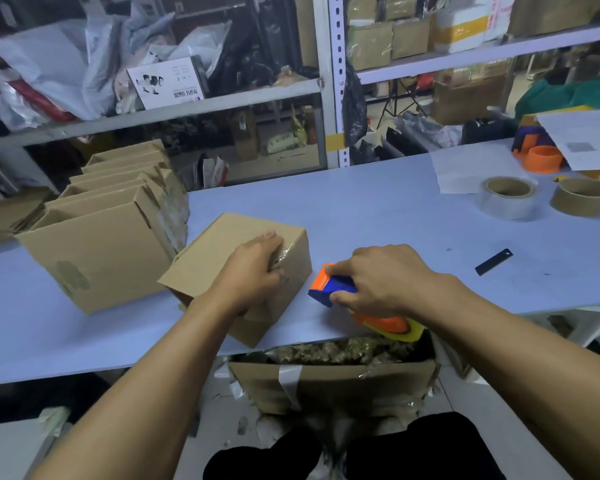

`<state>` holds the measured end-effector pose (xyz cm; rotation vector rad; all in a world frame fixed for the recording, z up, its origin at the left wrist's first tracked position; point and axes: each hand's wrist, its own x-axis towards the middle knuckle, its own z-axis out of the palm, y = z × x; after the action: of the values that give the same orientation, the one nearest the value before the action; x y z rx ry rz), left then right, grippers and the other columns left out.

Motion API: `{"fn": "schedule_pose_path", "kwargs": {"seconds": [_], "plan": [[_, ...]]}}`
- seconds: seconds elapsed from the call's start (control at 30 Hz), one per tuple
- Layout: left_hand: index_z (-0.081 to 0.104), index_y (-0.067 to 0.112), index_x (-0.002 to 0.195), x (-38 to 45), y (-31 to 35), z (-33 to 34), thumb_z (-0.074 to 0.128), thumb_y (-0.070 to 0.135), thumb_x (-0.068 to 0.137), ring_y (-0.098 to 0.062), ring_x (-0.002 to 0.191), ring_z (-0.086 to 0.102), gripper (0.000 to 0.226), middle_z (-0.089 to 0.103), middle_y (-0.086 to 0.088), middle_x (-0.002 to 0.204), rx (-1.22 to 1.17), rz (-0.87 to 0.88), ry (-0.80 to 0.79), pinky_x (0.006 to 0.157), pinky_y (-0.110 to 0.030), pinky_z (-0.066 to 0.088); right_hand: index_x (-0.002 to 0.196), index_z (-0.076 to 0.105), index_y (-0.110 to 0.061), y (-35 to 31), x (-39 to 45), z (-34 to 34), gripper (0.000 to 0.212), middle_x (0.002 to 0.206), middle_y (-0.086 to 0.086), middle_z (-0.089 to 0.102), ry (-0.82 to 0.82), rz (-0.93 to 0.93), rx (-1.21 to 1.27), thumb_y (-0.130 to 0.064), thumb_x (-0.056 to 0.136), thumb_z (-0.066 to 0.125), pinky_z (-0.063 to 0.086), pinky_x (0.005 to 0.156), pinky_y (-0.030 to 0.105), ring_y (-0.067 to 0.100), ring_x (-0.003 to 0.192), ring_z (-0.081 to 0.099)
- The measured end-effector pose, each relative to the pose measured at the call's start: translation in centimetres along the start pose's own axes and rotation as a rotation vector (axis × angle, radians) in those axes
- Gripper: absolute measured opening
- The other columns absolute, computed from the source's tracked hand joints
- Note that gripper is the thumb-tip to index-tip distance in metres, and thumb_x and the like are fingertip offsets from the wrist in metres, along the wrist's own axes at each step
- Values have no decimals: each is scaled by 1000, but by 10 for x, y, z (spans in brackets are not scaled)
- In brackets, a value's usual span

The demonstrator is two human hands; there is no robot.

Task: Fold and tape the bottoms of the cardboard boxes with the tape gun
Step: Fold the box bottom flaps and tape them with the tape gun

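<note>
Fingers [267,237] of the left hand [253,268] lie flat and spread on top of a cardboard box [222,258], pressing on a strip of clear tape [286,251] without gripping anything. That box sits near the front edge of a pale blue desk [378,209], turned at an angle. Just to its right, the right hand [378,278] is curled closed around an orange and blue tape gun [329,285], which rests on the desk close to the box but apart from it. To the left of the box stands a row of assembled cardboard boxes [111,216], packed side by side. Far right on the desk lie two tape rolls [510,199], a sheet of paper [461,171] and a small black blade-like strip [494,262]. Below the desk edge sits an open, worn carton [333,386]. Metal shelving [336,81] stands behind.
</note>
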<state>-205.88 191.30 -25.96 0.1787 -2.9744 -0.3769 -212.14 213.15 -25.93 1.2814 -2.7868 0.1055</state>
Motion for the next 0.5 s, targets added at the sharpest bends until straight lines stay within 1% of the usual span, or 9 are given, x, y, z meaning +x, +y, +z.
{"fn": "schedule_pose_path", "kwargs": {"seconds": [0.07,0.1,0.13,0.17,0.23,0.33,0.37,0.43,0.5], "plan": [[60,8,113,3,-1,1,57,37,74,-25,128,47,48,56,-8,136,1,-5,7,88,-22,33,127,54,-48,-8,16,3,43,114,-3,62,-33,-2,-6,-62,87,46,37,72,33,24,108,58],[60,13,105,5,0,2,52,44,70,-25,116,52,48,60,-3,122,4,-22,28,85,-26,37,124,57,-47,-11,24,4,44,113,-3,64,-49,-3,-9,-62,85,46,37,71,33,24,106,59],[57,18,98,6,2,3,50,50,69,-24,103,52,43,58,3,107,18,-55,58,81,-32,41,120,60,-45,-13,31,4,45,110,-3,65,-69,-3,-11,-63,81,44,36,69,33,25,103,60],[54,22,93,8,4,4,52,52,71,-21,95,48,37,53,7,98,42,-91,95,78,-36,40,115,62,-43,-16,38,4,48,106,-2,66,-93,-2,-14,-65,78,42,36,67,33,26,99,61],[49,26,91,13,6,10,57,51,77,-18,91,41,30,46,9,94,82,-126,174,76,-38,36,110,64,-38,-25,49,3,49,96,-2,65,-131,9,-28,-65,76,41,36,65,33,26,92,60],[45,25,88,19,5,19,58,45,81,-19,92,40,25,43,8,93,96,-131,241,73,-38,29,103,61,-28,-37,60,0,33,75,-3,47,-172,65,-37,-52,81,53,39,66,33,27,80,53],[43,25,87,20,5,21,58,44,82,-20,91,40,24,42,8,92,91,-134,252,72,-38,28,98,58,-27,-39,64,-1,28,73,-3,44,-187,88,-24,-48,80,56,39,66,33,27,78,52],[43,25,87,19,6,24,58,43,83,-20,91,40,24,41,7,92,90,-135,265,72,-38,29,91,53,-26,-43,69,-5,24,74,-2,46,-239,131,13,-43,76,60,40,67,33,27,78,52],[43,24,91,18,7,28,58,43,86,-21,93,41,25,43,6,95,108,-122,277,75,-41,35,93,55,-26,-48,74,-8,24,79,0,51,-275,145,29,-39,74,60,39,67,34,27,79,54]]}}
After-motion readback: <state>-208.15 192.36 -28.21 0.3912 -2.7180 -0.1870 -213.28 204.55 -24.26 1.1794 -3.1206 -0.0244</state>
